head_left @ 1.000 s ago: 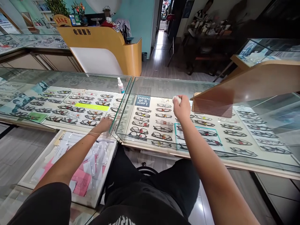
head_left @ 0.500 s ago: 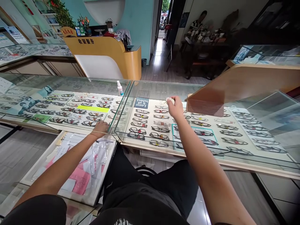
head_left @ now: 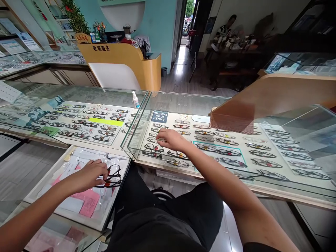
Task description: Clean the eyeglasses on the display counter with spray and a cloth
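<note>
My left hand point(head_left: 93, 175) grips a pair of dark-framed eyeglasses point(head_left: 113, 182) at one side, thumb and fingers closed round it. Both lenses point to the right, above an open drawer point(head_left: 106, 220). Over the right glass display case point(head_left: 181, 99) is my right hand point(head_left: 170, 138), its fingers bent and drawn together. What lies under or between those fingers is hidden. Rows of eyeglasses point(head_left: 178, 154) lie inside the case below it.
The drawer holds pink slips point(head_left: 89, 206) and plastic bags. A white spray bottle point(head_left: 135, 99) stands on the left case near the joint. A slanted wooden stand point(head_left: 262, 94) rises at right. Beyond are a yellow counter point(head_left: 147, 70) and a seated person point(head_left: 225, 29).
My left hand has left the case edge and come down over the drawer, now holding eyeglasses. My right hand has moved left and nearer; the white wad it held is no longer visible.
</note>
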A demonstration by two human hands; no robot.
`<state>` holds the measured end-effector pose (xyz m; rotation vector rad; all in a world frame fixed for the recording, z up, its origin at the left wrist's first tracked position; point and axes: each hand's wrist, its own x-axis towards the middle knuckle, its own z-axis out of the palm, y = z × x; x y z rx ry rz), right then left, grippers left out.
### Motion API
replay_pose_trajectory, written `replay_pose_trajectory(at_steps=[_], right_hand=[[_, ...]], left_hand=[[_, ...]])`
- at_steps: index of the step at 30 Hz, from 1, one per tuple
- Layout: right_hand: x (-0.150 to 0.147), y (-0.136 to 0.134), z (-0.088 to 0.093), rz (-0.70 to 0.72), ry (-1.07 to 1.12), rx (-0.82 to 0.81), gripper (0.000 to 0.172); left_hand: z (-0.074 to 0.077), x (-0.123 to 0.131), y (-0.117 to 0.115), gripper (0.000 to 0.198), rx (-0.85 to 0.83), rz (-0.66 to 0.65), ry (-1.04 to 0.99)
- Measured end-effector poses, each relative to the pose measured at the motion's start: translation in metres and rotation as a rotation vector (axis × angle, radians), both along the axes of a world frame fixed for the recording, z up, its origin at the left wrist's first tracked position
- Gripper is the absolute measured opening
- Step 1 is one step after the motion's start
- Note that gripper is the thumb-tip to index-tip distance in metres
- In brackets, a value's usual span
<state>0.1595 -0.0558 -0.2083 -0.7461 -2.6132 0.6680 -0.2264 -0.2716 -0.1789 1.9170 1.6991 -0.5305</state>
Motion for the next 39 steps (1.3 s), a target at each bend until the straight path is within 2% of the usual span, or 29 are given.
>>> replay_pose_trajectory(at_steps=[2, 5, 8, 10, 13, 16, 18, 21, 26, 33, 36, 38, 39], right_hand=[[0.009, 0.005, 0.006, -0.067, 0.125, -0.053, 0.013], [0.028, 0.017, 0.016, -0.3, 0.424, -0.133, 0.018], [0.05, 0.034, 0.024, -0.577, 0.677, -0.192, 0.026], [0.064, 0.045, 0.026, -0.739, 0.802, -0.182, 0.027], [0.081, 0.056, 0.025, -0.927, 0.923, -0.147, 0.025], [0.091, 0.062, 0.02, -1.053, 0.929, -0.148, 0.023], [0.093, 0.064, 0.016, -1.085, 0.9, -0.161, 0.025], [0.093, 0.068, 0.012, -1.1, 0.853, -0.2, 0.027], [0.088, 0.071, 0.011, -1.067, 0.811, -0.216, 0.027], [0.082, 0.064, 0.014, -0.998, 0.791, -0.197, 0.024], [0.083, 0.063, 0.014, -1.005, 0.778, -0.189, 0.024], [0.085, 0.065, 0.012, -1.027, 0.765, -0.186, 0.025], [0.086, 0.066, 0.01, -1.033, 0.754, -0.191, 0.027]], left_hand=[[0.03, 0.014, -0.005, 0.008, 0.001, -0.019, -0.069], [0.075, 0.038, 0.002, 0.017, 0.099, -0.12, -0.185], [0.107, 0.07, 0.035, 0.031, 0.309, -0.259, -0.251], [0.114, 0.097, 0.068, 0.033, 0.399, -0.339, -0.252], [0.108, 0.144, 0.122, 0.026, 0.475, -0.399, -0.186], [0.09, 0.185, 0.164, 0.016, 0.485, -0.397, -0.07], [0.077, 0.203, 0.181, 0.015, 0.478, -0.396, -0.028], [0.06, 0.212, 0.193, 0.016, 0.465, -0.396, 0.008], [0.044, 0.206, 0.197, 0.02, 0.456, -0.364, -0.022], [0.039, 0.204, 0.19, 0.027, 0.455, -0.34, -0.031], [0.047, 0.207, 0.165, 0.029, 0.611, -0.326, -0.023], [0.058, 0.208, 0.137, 0.024, 0.703, -0.344, -0.124], [0.064, 0.207, 0.12, 0.02, 0.689, -0.381, -0.22]])
